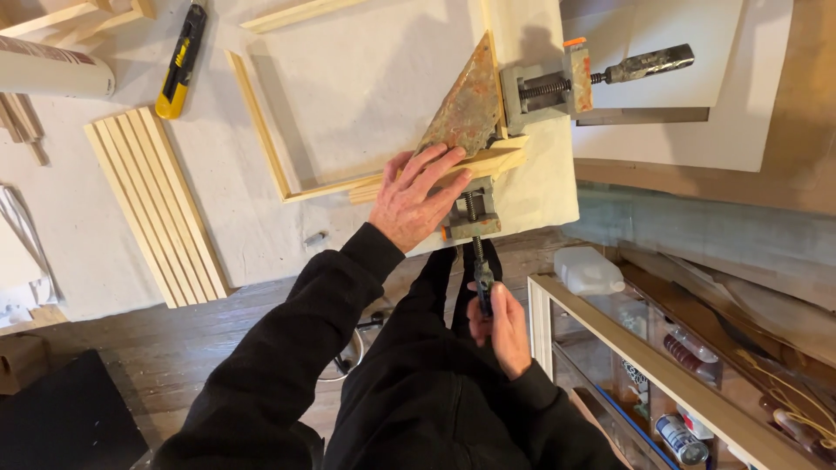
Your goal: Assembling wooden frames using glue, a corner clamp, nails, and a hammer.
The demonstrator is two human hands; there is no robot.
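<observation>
Hands: 2 — left hand (416,198) on frame (287,178) | right hand (501,326) on clamp handle (482,283)

To your left, a row of pale wooden strips (157,204) lies on the table, beside a yellow-and-black utility knife (181,61). A translucent plastic jug (589,271) sits lower right.

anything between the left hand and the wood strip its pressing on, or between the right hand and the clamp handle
Nothing visible does. The left hand lies flat on the wood strip at the corner clamp, its fingers reaching onto the clamp's rusty plate. The right hand is already wrapped around the lower screw handle.
</observation>
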